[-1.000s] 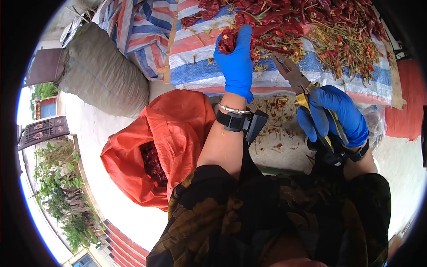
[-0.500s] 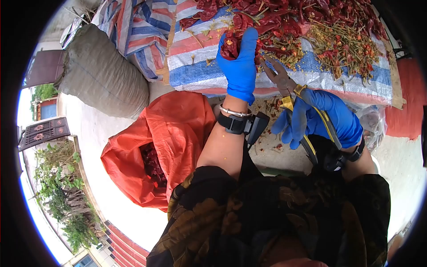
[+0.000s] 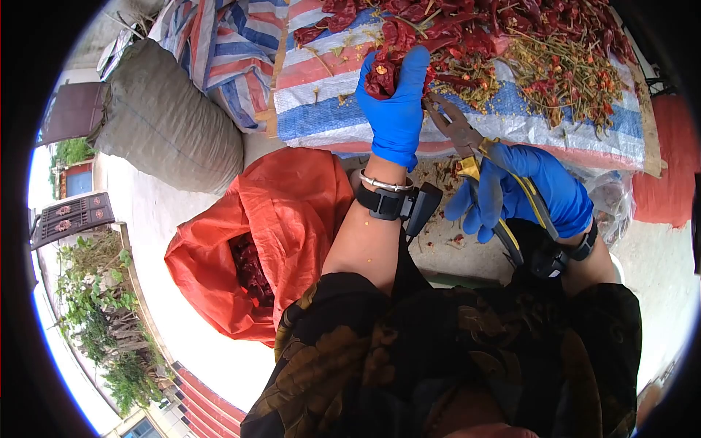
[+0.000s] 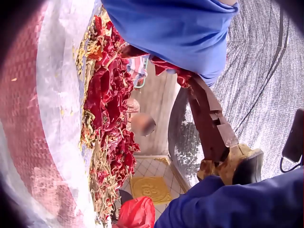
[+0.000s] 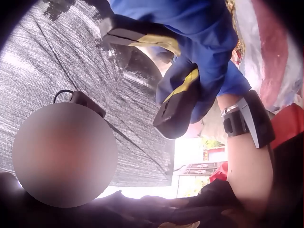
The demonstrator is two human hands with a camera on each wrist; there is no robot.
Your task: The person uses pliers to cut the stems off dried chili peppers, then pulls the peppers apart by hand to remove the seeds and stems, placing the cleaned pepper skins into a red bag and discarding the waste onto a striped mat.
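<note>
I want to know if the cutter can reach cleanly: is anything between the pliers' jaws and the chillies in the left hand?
Nothing visible does. The left hand grips a bunch of dried chillies, and the pliers in the right hand have their tip right beside that fist, over the striped sheet, with only open air between.

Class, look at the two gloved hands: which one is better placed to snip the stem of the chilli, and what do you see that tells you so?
The right hand. It grips the pliers, whose tips lie close beside the bunch of red chillies. The left hand is occupied, its fingers curled round that bunch, so it probably just steadies them.
</note>
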